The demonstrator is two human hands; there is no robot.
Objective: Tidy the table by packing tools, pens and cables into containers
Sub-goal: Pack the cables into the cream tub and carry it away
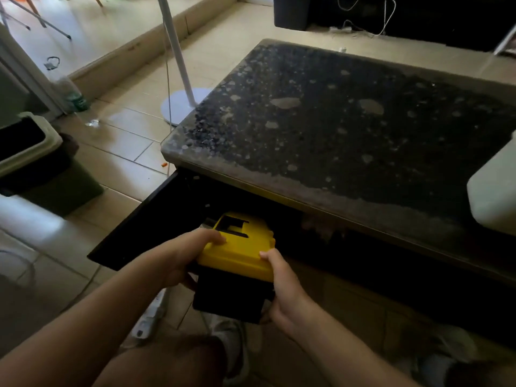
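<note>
A toolbox [237, 255] with a yellow lid and a black body is held at the front of the dark speckled table [349, 129], level with the shadowed space under the tabletop. My left hand [184, 255] grips its left side, fingers curled over the lid's edge. My right hand [282, 286] grips the near right corner, thumb on the lid and fingers under the body. The lid is closed and has a black recessed handle. The box's far end reaches into the dark opening.
A black panel [145, 219] slants out from the table's left front. A white container [494, 188] sits at the table's right edge. On the floor: a green bin [42, 169], a white lamp base [181, 104], a white power strip [148, 317].
</note>
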